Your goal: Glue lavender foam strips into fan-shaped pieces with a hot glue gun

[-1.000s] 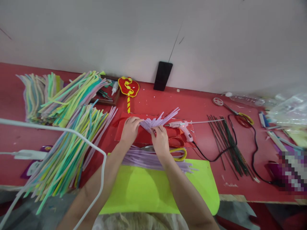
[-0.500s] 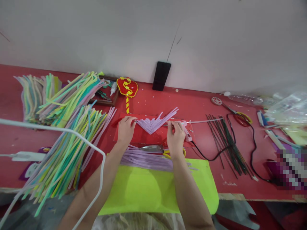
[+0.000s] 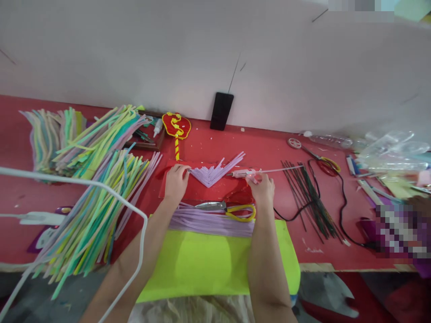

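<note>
A V-shaped piece of lilac pipe cleaners lies over a red board. At its left tip my left hand pinches the end with thumb and fingers. My right hand is closed around a pink hot glue gun, whose nozzle points left towards the V. A long pale glue stick sticks out of its back end. Below the board, scissors with yellow handles rest on a bundle of loose lilac pipe cleaners.
Piles of multicoloured pipe cleaners cover the left side, with a white cable crossing in front. A black phone leans on the wall. Dark green stems, a black cord and more scissors lie right.
My right hand has moved right and taken hold of the glue gun, which is now raised and level, nozzle leftward. My left hand keeps its pinch at the V's left tip.
</note>
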Demonstrator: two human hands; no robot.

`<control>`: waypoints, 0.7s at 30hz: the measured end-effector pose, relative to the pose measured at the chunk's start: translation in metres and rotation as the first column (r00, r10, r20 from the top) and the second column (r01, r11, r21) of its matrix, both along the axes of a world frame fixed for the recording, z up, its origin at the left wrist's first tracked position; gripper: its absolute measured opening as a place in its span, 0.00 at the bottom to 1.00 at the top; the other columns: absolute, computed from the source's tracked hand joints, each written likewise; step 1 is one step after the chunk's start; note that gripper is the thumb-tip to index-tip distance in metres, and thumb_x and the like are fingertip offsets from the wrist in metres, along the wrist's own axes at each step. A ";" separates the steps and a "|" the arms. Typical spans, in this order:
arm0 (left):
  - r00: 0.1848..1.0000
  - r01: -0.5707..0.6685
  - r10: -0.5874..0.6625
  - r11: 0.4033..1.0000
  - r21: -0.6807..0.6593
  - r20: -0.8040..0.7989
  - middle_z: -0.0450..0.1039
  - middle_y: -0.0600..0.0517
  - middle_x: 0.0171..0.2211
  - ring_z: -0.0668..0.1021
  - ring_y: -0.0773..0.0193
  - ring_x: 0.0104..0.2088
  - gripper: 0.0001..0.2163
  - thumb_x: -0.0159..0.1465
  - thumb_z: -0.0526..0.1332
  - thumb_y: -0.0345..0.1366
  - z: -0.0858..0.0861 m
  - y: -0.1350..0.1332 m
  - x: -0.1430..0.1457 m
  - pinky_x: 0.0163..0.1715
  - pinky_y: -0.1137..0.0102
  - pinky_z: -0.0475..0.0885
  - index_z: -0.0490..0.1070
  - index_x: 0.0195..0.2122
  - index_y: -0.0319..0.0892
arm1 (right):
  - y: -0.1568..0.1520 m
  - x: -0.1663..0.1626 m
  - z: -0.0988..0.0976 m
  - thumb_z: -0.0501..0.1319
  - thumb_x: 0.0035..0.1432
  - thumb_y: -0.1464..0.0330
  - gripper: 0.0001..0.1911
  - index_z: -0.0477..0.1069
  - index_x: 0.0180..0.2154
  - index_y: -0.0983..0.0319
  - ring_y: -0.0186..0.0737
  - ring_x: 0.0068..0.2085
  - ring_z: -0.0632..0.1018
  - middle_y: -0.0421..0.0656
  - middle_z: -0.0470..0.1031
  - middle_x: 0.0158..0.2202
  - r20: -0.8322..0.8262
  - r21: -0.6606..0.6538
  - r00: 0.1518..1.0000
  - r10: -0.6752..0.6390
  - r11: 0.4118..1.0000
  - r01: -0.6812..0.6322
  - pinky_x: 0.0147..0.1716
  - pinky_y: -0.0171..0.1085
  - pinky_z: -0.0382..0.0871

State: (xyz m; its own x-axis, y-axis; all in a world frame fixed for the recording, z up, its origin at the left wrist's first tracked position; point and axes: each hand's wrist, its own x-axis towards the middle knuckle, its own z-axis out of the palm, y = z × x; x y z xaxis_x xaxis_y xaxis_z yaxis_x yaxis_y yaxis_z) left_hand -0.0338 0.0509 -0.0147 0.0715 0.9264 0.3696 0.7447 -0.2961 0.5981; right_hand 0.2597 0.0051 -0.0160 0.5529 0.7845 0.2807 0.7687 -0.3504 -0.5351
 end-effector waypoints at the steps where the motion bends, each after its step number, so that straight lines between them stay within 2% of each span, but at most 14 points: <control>1: 1.000 -0.001 0.001 1.000 0.006 -0.001 0.74 0.47 0.39 0.76 0.58 0.42 0.09 0.61 0.55 0.28 -0.001 0.000 0.000 0.47 0.62 0.70 0.73 0.39 0.42 | 0.000 0.002 -0.002 0.61 0.48 0.56 0.22 0.71 0.43 0.61 0.47 0.39 0.72 0.48 0.73 0.35 -0.043 -0.008 0.999 0.007 1.000 -0.007 0.39 0.43 0.63; 5: 1.000 -0.011 0.011 1.000 0.023 -0.010 0.74 0.47 0.39 0.76 0.58 0.42 0.09 0.61 0.55 0.29 -0.002 0.001 -0.001 0.46 0.63 0.70 0.73 0.39 0.42 | 0.001 0.009 -0.007 0.61 0.47 0.55 0.25 0.69 0.44 0.62 0.43 0.34 0.74 0.47 0.75 0.35 -0.263 -0.019 0.963 0.049 0.998 -0.057 0.37 0.41 0.66; 7: 1.000 -0.011 0.011 1.000 0.022 -0.009 0.74 0.47 0.39 0.76 0.58 0.42 0.09 0.61 0.54 0.29 -0.003 0.001 -0.001 0.46 0.63 0.70 0.73 0.39 0.41 | 0.001 0.013 -0.009 0.61 0.46 0.56 0.24 0.69 0.43 0.63 0.42 0.34 0.75 0.48 0.76 0.37 -0.316 0.001 0.946 0.079 0.997 -0.082 0.37 0.40 0.67; 11: 1.000 -0.008 0.008 1.000 0.014 0.004 0.74 0.47 0.39 0.76 0.58 0.41 0.09 0.61 0.54 0.29 -0.002 0.001 0.000 0.46 0.63 0.70 0.73 0.39 0.41 | 0.000 0.021 -0.013 0.61 0.45 0.61 0.19 0.71 0.40 0.64 0.43 0.37 0.76 0.50 0.77 0.39 -0.329 0.015 0.935 0.133 0.991 -0.135 0.39 0.40 0.68; 16: 1.000 0.002 -0.002 1.000 -0.001 0.011 0.74 0.47 0.39 0.76 0.59 0.42 0.09 0.62 0.54 0.28 0.000 0.001 0.002 0.46 0.64 0.70 0.73 0.39 0.41 | 0.001 0.030 -0.015 0.62 0.45 0.63 0.15 0.75 0.36 0.63 0.43 0.35 0.77 0.47 0.78 0.34 -0.346 -0.084 0.929 0.133 0.981 -0.172 0.39 0.41 0.69; 21: 1.000 0.008 -0.008 1.000 -0.003 0.013 0.74 0.47 0.39 0.76 0.59 0.42 0.10 0.61 0.54 0.28 -0.003 0.002 0.002 0.47 0.63 0.70 0.73 0.39 0.41 | 0.004 0.021 -0.012 0.60 0.49 0.64 0.14 0.76 0.36 0.64 0.40 0.33 0.76 0.45 0.77 0.34 -0.225 0.032 0.963 0.148 0.989 -0.145 0.40 0.39 0.70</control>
State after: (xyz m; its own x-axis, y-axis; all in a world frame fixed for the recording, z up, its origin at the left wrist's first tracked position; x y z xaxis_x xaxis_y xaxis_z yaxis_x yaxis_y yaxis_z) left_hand -0.0320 0.0532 -0.0174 0.0738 0.9268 0.3682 0.7346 -0.3002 0.6084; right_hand 0.2802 0.0087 -0.0280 0.4827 0.8582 0.1744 0.6696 -0.2333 -0.7052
